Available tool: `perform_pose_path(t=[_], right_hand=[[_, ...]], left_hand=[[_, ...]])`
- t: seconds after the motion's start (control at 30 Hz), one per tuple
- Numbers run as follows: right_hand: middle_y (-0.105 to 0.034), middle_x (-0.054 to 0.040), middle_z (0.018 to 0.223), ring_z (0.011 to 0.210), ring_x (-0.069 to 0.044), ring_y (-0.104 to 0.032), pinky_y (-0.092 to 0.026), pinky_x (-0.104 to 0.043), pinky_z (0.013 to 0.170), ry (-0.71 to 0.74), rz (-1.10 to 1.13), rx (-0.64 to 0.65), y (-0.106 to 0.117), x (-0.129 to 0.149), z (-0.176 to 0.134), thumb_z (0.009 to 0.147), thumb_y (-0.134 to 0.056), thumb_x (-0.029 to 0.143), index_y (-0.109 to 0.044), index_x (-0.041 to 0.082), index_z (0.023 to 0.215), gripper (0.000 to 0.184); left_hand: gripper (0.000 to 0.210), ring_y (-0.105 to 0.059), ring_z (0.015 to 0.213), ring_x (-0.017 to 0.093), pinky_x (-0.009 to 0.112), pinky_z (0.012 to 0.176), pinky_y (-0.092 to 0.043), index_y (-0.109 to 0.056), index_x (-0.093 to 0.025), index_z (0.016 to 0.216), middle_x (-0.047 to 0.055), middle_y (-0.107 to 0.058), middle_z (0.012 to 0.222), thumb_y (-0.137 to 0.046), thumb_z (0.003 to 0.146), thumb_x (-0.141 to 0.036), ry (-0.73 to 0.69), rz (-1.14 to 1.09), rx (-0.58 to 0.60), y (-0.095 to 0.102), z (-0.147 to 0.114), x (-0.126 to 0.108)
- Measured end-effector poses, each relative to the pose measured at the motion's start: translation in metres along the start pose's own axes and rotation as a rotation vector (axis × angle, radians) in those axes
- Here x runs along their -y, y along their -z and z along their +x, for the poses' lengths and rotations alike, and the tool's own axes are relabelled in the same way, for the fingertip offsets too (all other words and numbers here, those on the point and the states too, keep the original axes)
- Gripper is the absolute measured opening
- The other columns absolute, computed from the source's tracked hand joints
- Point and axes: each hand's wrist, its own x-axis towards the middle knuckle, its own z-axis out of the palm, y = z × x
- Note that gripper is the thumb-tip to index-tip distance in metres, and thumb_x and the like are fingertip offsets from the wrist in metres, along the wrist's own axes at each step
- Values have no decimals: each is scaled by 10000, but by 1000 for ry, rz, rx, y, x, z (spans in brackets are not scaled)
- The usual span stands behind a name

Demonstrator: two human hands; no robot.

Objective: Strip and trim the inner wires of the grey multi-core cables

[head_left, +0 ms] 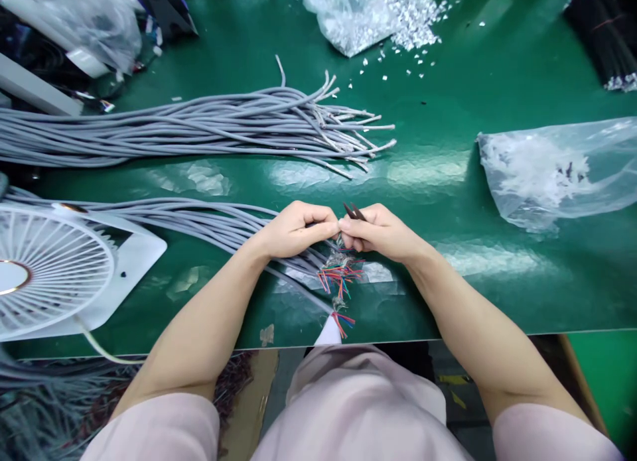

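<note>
My left hand [302,230] is closed in a pinch around the end of a grey cable, its thumb and forefinger meeting my right fingertips. My right hand [381,233] grips dark tweezers [353,211], whose pointed tips stick up and away from me; its thumb and forefinger also touch the spot where the cable end is. That end is mostly hidden by fingers. Below my hands lie several grey cables [219,227] with stripped ends, showing frayed shielding and red and blue wires [341,274]. One separate cable end with coloured wires [343,320] lies nearest the table edge.
A larger bundle of grey cables [199,131] with whitish ends lies farther back. A white fan [54,268] stands at left. Silvery scraps [413,16] spill beside a plastic bag [343,16]; another clear bag [557,169] lies right. Black cables [604,33] are at the back right.
</note>
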Motion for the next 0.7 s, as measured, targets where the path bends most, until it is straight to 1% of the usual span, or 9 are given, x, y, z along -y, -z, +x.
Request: perform_pose_path(t=[0.07, 0.13, 0.23, 0.33, 0.4, 0.47, 0.53, 0.63, 0.7], right_hand=[[-402, 50, 462, 424, -47, -328, -230, -204, 418, 42, 10, -37, -3, -4, -1, 836, -571, 522, -541, 145, 562, 467], [-364, 57, 471, 434, -48, -299, -217, -210, 429, 63, -7, -57, -4, -8, -4, 849, -550, 529, -495, 155, 550, 482], [-379, 45, 504, 470, -59, -313, -225, -217, 450, 58, -79, -62, -5, -11, -11, 862, -535, 524, -469, 161, 548, 484], [-395, 39, 519, 495, -68, -329, -252, -222, 478, 71, -132, -66, -5, -12, -15, 879, -519, 508, -457, 166, 548, 480], [-407, 39, 517, 500, -72, -344, -274, -225, 499, 102, -188, -66, -2, -11, -16, 898, -493, 492, -491, 161, 560, 473], [-436, 35, 524, 512, -77, -369, -295, -228, 520, 140, -283, -84, 6, -7, -18, 907, -488, 462, -558, 151, 595, 446], [-482, 26, 561, 537, -85, -405, -318, -230, 543, 161, -388, -161, 17, -3, -22, 905, -501, 430, -628, 145, 672, 389], [-600, -6, 698, 642, -118, -520, -388, -245, 625, 188, -504, -327, 33, 4, -31, 924, -476, 408, -692, 158, 879, 333], [-680, -42, 870, 797, -158, -605, -435, -271, 732, 232, -577, -372, 37, 8, -36, 944, -444, 391, -691, 170, 1026, 341]], left_hand=[[431, -405, 505, 73, 180, 511, -360, -590, -116, 632, -13, -507, 539, -511, 875, -464, -8, 13, 1, 2, 2, 4], [428, -444, 526, 81, 177, 526, -375, -611, -115, 658, 1, -550, 566, -509, 872, -470, -21, 22, 57, 4, 4, 7], [408, -510, 573, 96, 174, 559, -403, -651, -115, 715, 21, -616, 626, -507, 874, -463, -31, 39, 153, 6, 4, 12], [390, -549, 613, 109, 179, 590, -425, -669, -116, 751, 34, -650, 670, -499, 882, -442, -28, 45, 175, 5, 4, 14], [389, -542, 607, 108, 181, 585, -423, -673, -111, 757, 33, -644, 666, -499, 883, -435, -17, 36, 156, 3, 5, 14], [393, -517, 584, 101, 182, 566, -411, -679, -104, 770, 27, -627, 652, -505, 880, -438, 1, 19, 109, 2, 6, 14], [392, -482, 555, 90, 184, 542, -390, -696, -99, 815, 18, -609, 635, -510, 881, -437, 18, 5, 38, 0, 7, 12], [392, -421, 510, 76, 191, 504, -344, -719, -101, 872, 2, -574, 595, -508, 891, -432, 22, 5, -69, -1, 8, 9], [402, -410, 496, 75, 199, 489, -326, -728, -109, 863, 1, -564, 579, -504, 896, -441, 26, 12, -118, -3, 6, 6]])
